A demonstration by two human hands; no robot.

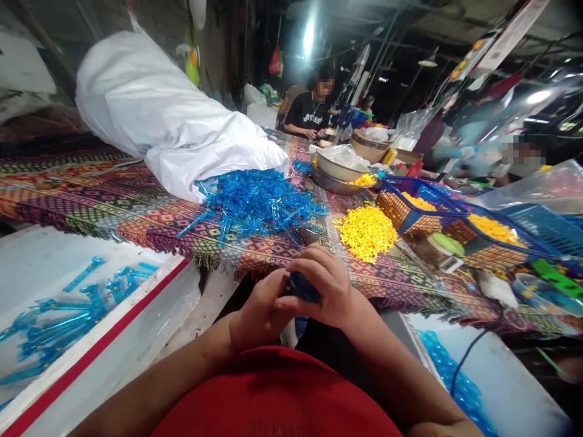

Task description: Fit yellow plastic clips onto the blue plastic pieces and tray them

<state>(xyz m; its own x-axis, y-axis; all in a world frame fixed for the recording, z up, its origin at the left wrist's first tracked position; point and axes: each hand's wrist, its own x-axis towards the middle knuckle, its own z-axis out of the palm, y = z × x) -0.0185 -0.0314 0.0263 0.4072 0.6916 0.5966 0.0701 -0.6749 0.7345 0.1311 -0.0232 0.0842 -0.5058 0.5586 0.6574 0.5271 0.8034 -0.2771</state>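
Close to my body, in front of the table edge, my left hand point(264, 306) and my right hand point(330, 282) are closed together around a blue see-through plastic piece point(303, 287). Fingers cover most of it, so its full shape is hidden. Beyond my hands, a heap of clear blue plastic parts point(264, 203) spills from the mouth of a white sack point(182, 115) lying on the table. A pile of small yellow plastic pieces point(368, 230) lies to the right of that heap.
A patterned cloth point(150, 224) covers the table. At lower left, a white foam box point(118, 340) holds long blue parts; another box point(510, 370) at lower right holds round blue parts. Blue baskets point(423, 203) and metal bowls point(334, 176) stand at right. A person point(310, 112) sits across.
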